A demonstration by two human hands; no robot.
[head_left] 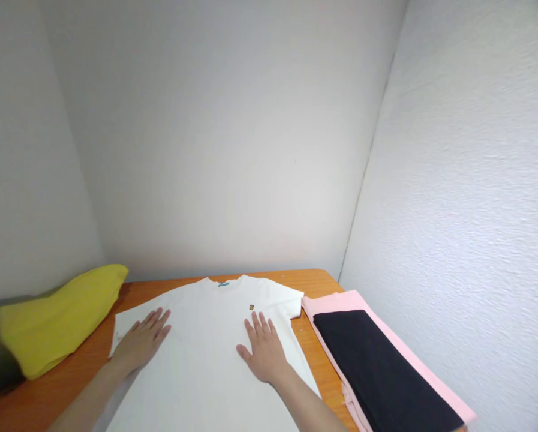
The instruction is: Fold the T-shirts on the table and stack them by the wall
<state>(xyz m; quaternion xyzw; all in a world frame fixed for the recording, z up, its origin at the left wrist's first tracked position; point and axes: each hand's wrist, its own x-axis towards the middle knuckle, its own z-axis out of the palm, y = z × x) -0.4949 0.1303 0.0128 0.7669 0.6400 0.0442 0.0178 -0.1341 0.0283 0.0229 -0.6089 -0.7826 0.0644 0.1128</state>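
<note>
Leftmost, against a pale wall, we see a blurred dark patch that we cannot identify and, beside it, a yellow cloth, softly creased and tapering to a rounded tip near the back edge of the orange, wood-grained worktop. Next, we find a smooth white T-shirt spread flat across the middle, its collar near the back edge, its hem out of view. The left hand rests palm down near one sleeve, its fingers loosely spread and gripping nothing. At the neckline we note a small bluish label; on the chest, a tiny coloured emblem. Just below the emblem, the right hand lies flat, fingers fanned, likewise without hold of anything. Both forearms hide parts of the shirt's sides. Along the worktop's right side we observe a folded pink cloth, its far corner meeting the other sleeve, topped by a matte black cloth folded into a long rectangle. Farthest right rises a finely rippled wall.
</note>
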